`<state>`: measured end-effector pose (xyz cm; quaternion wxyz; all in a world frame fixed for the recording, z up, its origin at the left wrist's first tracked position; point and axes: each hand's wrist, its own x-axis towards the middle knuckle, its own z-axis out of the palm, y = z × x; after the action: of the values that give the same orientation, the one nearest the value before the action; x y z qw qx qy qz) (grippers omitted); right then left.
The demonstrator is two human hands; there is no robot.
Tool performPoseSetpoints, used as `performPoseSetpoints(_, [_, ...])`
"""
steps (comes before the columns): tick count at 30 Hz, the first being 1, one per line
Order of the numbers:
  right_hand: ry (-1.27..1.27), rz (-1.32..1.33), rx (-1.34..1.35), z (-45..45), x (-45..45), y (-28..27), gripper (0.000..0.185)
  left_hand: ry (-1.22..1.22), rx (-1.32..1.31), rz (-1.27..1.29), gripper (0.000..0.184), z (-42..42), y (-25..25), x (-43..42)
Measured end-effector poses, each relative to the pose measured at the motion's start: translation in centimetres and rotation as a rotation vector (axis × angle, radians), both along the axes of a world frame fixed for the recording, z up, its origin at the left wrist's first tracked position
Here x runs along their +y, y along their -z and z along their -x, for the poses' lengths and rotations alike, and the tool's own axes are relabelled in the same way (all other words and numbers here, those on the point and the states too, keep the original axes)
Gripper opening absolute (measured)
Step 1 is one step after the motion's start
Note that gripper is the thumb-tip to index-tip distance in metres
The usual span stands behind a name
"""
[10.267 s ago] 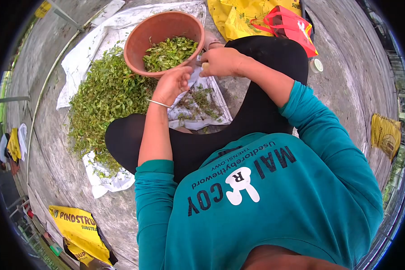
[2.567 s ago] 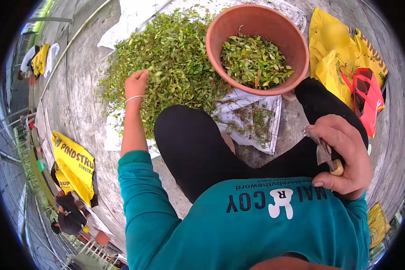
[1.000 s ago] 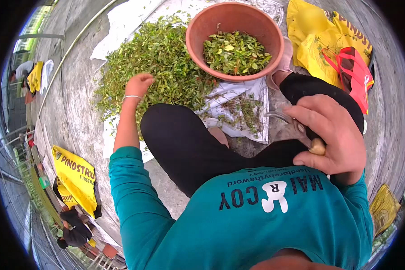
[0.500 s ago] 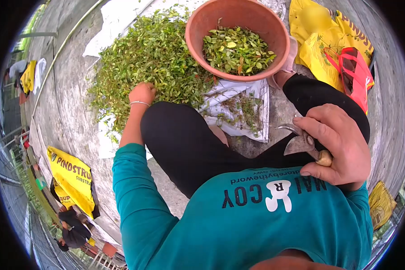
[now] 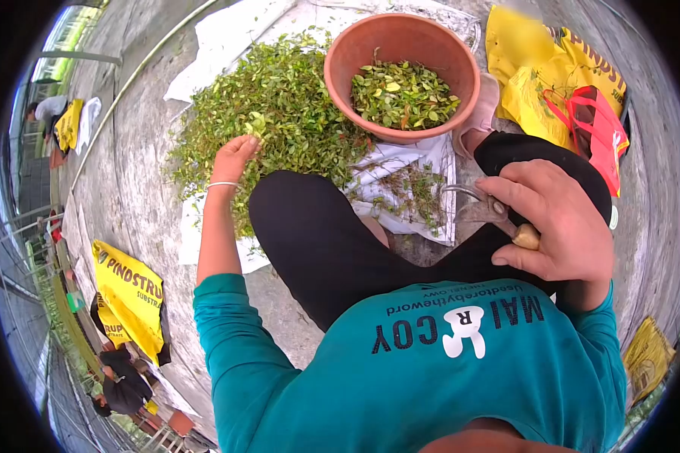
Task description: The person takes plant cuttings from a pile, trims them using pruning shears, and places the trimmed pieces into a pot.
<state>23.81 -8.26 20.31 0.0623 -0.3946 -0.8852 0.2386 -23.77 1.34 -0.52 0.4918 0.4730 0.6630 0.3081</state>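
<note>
My left hand (image 5: 235, 157) is closed in a pinch on a small pale-green leafy cutting (image 5: 258, 125), just over the near-left side of a big heap of leafy cuttings (image 5: 287, 98). My right hand (image 5: 555, 219), above my right thigh, grips pruning shears (image 5: 482, 209) with their blades apart and pointing left; nothing shows between the blades. Beyond my knees stands a terracotta-coloured tub (image 5: 340, 64), partly filled with leafy cuttings (image 5: 404, 94). Thin stems and trimmings (image 5: 419, 192) lie scattered on a white sheet (image 5: 440, 158) below the tub.
A yellow printed sack (image 5: 517, 98) and a red bag (image 5: 603, 151) lie to the right of the tub. Another yellow sack (image 5: 128, 291) is at left. A pale hose (image 5: 117, 94) crosses the floor. Two other people (image 5: 125, 385) (image 5: 51, 108) sit far left.
My left hand has risen off the heap and now has a leafy cutting in its fingers. The shears have moved slightly left and up. The whole view has shifted a little.
</note>
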Motion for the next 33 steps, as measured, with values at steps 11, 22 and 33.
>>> performPoseSetpoints(11, [0.002,0.018,-0.034,-0.3,-0.3,0.1,0.065,0.252,0.222,-0.350,0.026,-15.1,-9.8,5.2])
performPoseSetpoints(22, [-0.066,0.053,0.004,-1.1,1.0,1.0,0.064,0.495,0.739,0.121,0.028,-11.0,2.5,10.0])
performPoseSetpoints(33, [-0.124,0.110,0.019,-1.0,3.1,1.7,0.063,0.819,1.296,0.228,0.031,-13.3,11.3,11.2])
